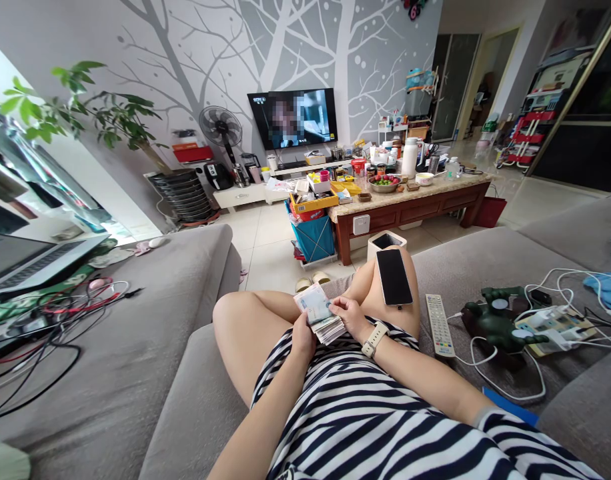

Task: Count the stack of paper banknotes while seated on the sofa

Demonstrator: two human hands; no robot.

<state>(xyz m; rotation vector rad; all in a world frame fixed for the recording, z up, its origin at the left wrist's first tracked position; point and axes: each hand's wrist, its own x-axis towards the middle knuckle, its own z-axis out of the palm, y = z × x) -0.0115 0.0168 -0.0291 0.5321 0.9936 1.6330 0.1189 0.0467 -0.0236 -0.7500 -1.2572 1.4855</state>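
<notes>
Just below the centre of the frame, above the striped clothing (355, 413), I see a stack of banknotes (315, 310) between two hands: the left hand (303, 340) curls round its lower left side, while the right hand (353, 320), fingers nearly closed, pinches its right edge.

I see a wall (285, 70) painted with branching trees (342, 53), pale glossy floor tiles (258, 233), a grey sofa (110, 360), a stone-topped wooden table (415, 211) and a low white cabinet (243, 198); bright light (0, 80) enters far left.
</notes>
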